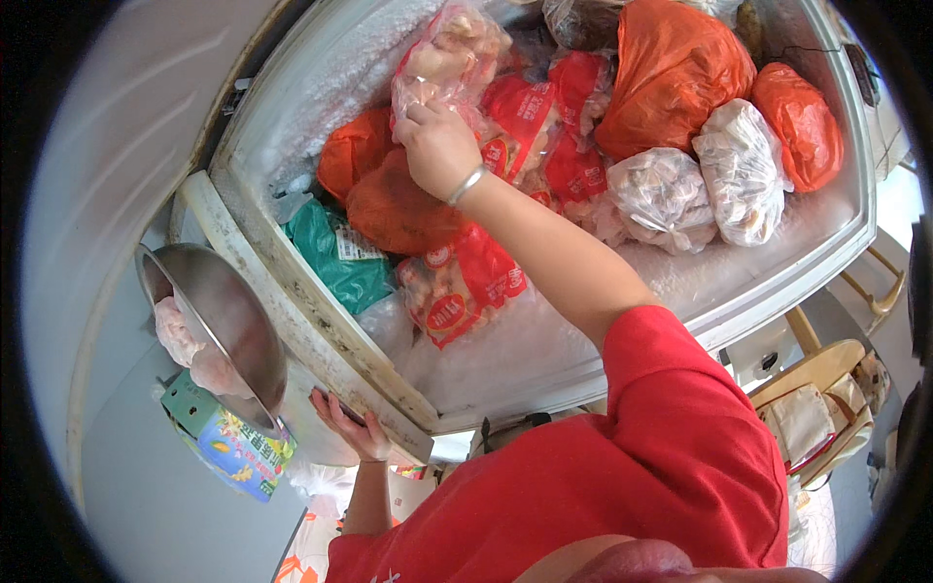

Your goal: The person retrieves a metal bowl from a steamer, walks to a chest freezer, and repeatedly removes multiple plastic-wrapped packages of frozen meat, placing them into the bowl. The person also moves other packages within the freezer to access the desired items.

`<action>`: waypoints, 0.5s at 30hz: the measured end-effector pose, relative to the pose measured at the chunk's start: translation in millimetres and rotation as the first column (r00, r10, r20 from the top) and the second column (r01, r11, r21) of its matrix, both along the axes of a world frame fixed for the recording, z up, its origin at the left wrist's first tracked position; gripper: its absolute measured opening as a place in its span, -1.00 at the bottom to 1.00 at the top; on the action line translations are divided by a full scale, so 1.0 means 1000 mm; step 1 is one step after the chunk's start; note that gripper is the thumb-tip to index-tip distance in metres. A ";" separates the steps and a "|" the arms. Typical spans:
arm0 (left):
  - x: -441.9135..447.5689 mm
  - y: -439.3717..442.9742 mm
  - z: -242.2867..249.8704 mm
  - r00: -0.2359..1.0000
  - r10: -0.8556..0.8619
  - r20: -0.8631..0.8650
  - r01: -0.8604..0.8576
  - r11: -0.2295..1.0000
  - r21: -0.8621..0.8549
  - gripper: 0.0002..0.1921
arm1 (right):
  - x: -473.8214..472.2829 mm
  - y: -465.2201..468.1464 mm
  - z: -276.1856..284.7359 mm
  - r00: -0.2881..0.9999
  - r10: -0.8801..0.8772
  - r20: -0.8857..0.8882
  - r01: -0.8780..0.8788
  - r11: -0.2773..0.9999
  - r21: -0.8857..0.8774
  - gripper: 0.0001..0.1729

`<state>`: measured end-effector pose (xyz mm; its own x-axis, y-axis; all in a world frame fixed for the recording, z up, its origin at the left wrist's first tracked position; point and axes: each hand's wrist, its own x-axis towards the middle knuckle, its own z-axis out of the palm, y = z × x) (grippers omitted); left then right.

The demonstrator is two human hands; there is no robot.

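Observation:
Inside a frosted chest freezer point(641, 277), my right hand point(441, 149), with a silver bangle at the wrist, grips the near end of a clear pinkish plastic bag point(455, 62) of pale meat. Beneath and beside that hand lie an orange-red bag point(408, 204) and red printed bags of frozen meat point(521, 109). A green plastic bag point(339, 255) with a label sits at the freezer's left corner. My left hand point(353, 426) rests at the edge of the freezer's outer left side, its fingers spread; its palm contact is partly hidden.
Left of the freezer, a tilted steel bowl point(233, 328) holds pale meat above a printed carton point(233, 444). Large orange bags point(678, 80) and clear knotted bags point(660, 197) fill the freezer's right part. The raised lid point(146, 95) stands at left. A wooden chair point(809, 393) stands at right.

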<state>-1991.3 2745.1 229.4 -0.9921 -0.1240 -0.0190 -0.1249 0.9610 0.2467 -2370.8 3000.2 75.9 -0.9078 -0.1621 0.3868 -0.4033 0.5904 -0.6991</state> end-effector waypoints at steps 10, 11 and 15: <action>0.002 0.001 -0.002 1.000 0.023 -0.006 -0.023 1.000 -0.001 -0.22 | 0.004 -0.026 0.151 0.994 0.016 -0.109 -0.092 0.668 -0.739 -0.88; 0.001 0.000 -0.002 1.000 0.021 0.006 -0.021 1.000 0.004 -0.22 | 0.006 -0.039 0.162 0.993 0.046 -0.104 -0.111 0.600 -0.792 -0.88; -0.001 0.001 -0.001 1.000 0.020 -0.011 -0.019 0.999 0.034 -0.23 | 0.024 -0.064 0.148 0.976 0.173 -0.130 -0.198 0.465 -0.863 -0.83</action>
<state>-1992.3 2745.8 228.6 -0.9897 -0.1427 -0.0127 -0.1405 0.9496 0.2801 -2346.7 2936.6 224.3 -0.8885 0.1031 0.4472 -0.4484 -0.4022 -0.7982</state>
